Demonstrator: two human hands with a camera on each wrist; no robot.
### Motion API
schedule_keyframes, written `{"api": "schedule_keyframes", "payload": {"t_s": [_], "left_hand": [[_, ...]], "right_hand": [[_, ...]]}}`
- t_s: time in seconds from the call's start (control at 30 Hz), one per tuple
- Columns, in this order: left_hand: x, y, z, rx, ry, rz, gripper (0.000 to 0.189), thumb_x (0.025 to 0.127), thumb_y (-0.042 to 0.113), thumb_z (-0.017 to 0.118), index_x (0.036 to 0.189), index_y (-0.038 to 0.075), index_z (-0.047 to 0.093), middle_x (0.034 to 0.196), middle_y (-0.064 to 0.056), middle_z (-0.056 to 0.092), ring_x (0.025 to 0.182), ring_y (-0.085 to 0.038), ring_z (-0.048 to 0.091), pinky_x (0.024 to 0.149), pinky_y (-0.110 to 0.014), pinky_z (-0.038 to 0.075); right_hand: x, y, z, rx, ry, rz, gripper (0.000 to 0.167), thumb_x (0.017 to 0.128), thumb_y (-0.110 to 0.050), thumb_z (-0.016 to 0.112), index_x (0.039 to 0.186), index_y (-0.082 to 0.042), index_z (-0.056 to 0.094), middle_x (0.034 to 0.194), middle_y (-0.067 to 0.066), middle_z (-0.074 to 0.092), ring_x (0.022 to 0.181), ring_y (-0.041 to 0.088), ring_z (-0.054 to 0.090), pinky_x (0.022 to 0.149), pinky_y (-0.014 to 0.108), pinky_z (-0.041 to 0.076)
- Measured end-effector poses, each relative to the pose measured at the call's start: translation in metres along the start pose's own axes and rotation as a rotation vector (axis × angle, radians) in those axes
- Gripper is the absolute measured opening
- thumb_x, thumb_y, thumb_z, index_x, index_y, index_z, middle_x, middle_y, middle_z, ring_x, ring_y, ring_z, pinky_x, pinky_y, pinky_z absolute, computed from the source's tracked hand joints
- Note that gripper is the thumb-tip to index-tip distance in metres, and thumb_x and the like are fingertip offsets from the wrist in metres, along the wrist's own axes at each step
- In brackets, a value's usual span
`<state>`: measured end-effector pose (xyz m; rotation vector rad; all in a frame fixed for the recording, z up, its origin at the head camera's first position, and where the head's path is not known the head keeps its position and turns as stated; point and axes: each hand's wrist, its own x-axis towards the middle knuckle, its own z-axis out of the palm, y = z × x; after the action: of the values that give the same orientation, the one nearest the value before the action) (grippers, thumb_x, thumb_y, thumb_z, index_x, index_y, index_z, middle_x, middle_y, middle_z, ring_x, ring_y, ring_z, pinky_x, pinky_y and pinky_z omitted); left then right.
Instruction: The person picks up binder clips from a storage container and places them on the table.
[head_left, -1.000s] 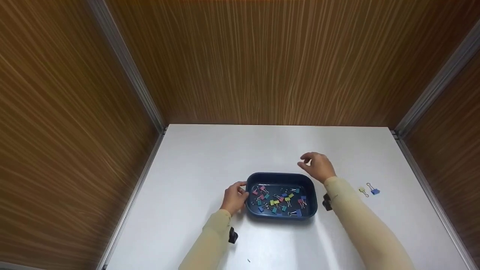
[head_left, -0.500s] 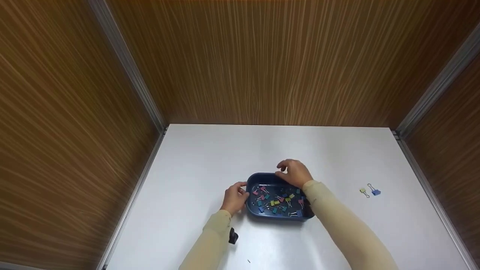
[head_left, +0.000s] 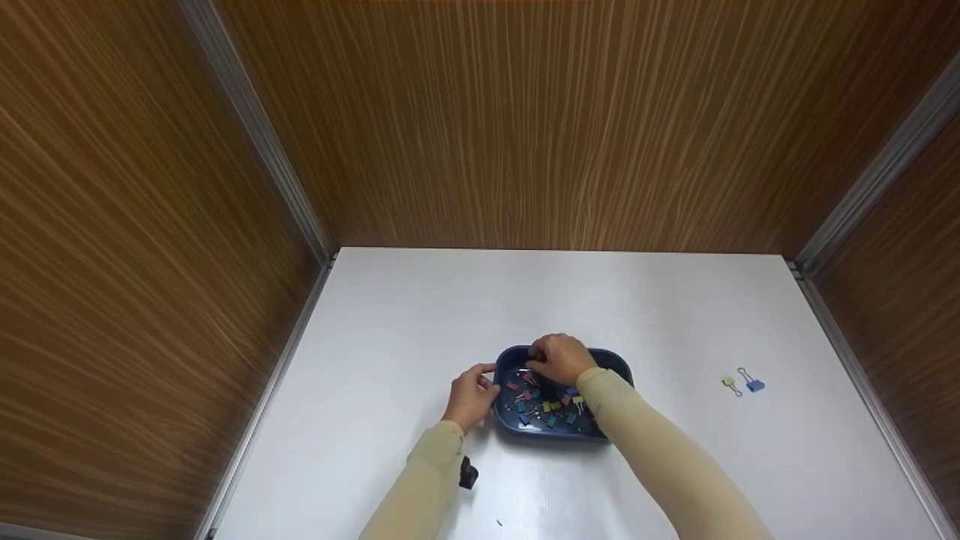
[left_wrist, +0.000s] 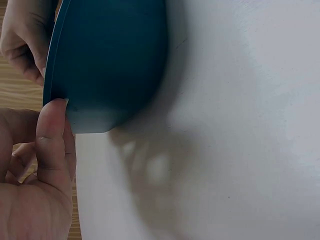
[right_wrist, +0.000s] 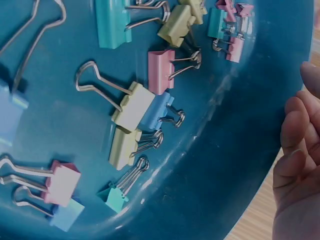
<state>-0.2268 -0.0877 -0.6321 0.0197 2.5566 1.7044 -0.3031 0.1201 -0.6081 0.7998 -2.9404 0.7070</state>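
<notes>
A dark blue plastic basin (head_left: 506, 424) stands on the white table with several small binder clips lying loose in it. My left hand (head_left: 469, 397) holds the basin's left side, and in the left wrist view its thumb (left_wrist: 52, 127) lies against the wall at the rim. My right hand (head_left: 561, 358) is over the far part of the basin, fingers loosely bent with nothing between them. Below it, the right wrist view shows a yellow binder clip (right_wrist: 134, 106), a pink binder clip (right_wrist: 161, 72) and a teal binder clip (right_wrist: 113, 22) on the basin floor.
To the right on the table lie a yellow binder clip (head_left: 727, 382) and a blue binder clip (head_left: 754, 385). A tiny dark sliver (head_left: 499, 523) lies near the front. Wood-patterned panels (head_left: 555, 127) enclose the table's back and sides.
My right hand has moved left and nearer, from beyond the basin's far right corner to over its inside. The left hand stays at the basin's left side.
</notes>
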Motion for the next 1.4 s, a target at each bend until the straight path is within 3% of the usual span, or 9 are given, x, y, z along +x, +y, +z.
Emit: {"api": "schedule_keyframes", "payload": {"t_s": [0.2,0.4,0.6,0.83,1.07,1.4], "left_hand": [[-0.001,0.0,-0.001,0.046,0.001,0.016,0.038,0.086,0.001,0.067,0.123,0.005,0.061,0.078,-0.003,0.058,0.052,-0.009,0.053,0.046,-0.025,0.047],[-0.002,0.002,0.0,0.039,0.0,0.0,0.038,0.086,0.001,0.067,0.123,0.005,0.061,0.079,-0.002,0.058,0.057,-0.009,0.054,0.049,-0.025,0.049],[-0.002,0.002,0.001,0.054,0.003,0.018,0.036,0.086,0.001,0.068,0.121,0.005,0.062,0.077,0.0,0.057,0.061,-0.009,0.053,0.051,-0.024,0.048],[-0.001,0.001,0.001,0.054,-0.006,0.018,0.036,0.086,0.001,0.067,0.121,0.006,0.063,0.075,0.0,0.058,0.059,-0.009,0.053,0.052,-0.024,0.047],[-0.002,0.004,-0.001,0.049,-0.005,0.024,0.036,0.086,0.001,0.067,0.121,0.005,0.063,0.075,-0.001,0.058,0.057,-0.009,0.053,0.05,-0.024,0.046],[-0.002,0.003,-0.002,0.07,-0.023,0.012,0.036,0.087,0.002,0.067,0.123,0.007,0.062,0.079,-0.001,0.058,0.061,-0.009,0.053,0.052,-0.024,0.046]], "right_hand": [[0.003,-0.003,0.006,-0.101,-0.06,0.0,0.019,0.081,-0.029,0.076,0.088,-0.012,0.076,0.077,-0.003,0.07,0.068,0.012,0.06,0.07,0.034,0.052],[0.004,-0.003,0.011,-0.189,-0.059,-0.036,0.019,0.078,-0.031,0.078,0.078,-0.012,0.076,0.07,-0.001,0.069,0.061,0.014,0.059,0.065,0.038,0.053],[-0.001,0.006,0.026,-0.278,-0.084,-0.063,0.028,0.078,-0.035,0.076,0.066,-0.012,0.067,0.06,0.001,0.061,0.055,0.02,0.056,0.06,0.042,0.052],[-0.005,0.012,0.04,-0.262,-0.052,-0.059,0.037,0.076,-0.035,0.075,0.054,-0.016,0.052,0.052,-0.001,0.052,0.048,0.021,0.049,0.053,0.044,0.048],[-0.004,0.008,0.042,-0.289,-0.017,-0.076,0.034,0.075,-0.032,0.075,0.056,-0.014,0.052,0.052,0.002,0.052,0.048,0.024,0.051,0.053,0.046,0.048],[-0.003,0.005,0.025,-0.232,-0.115,-0.037,0.026,0.077,-0.032,0.071,0.059,-0.017,0.061,0.053,-0.006,0.052,0.049,0.015,0.047,0.054,0.039,0.048]]}}
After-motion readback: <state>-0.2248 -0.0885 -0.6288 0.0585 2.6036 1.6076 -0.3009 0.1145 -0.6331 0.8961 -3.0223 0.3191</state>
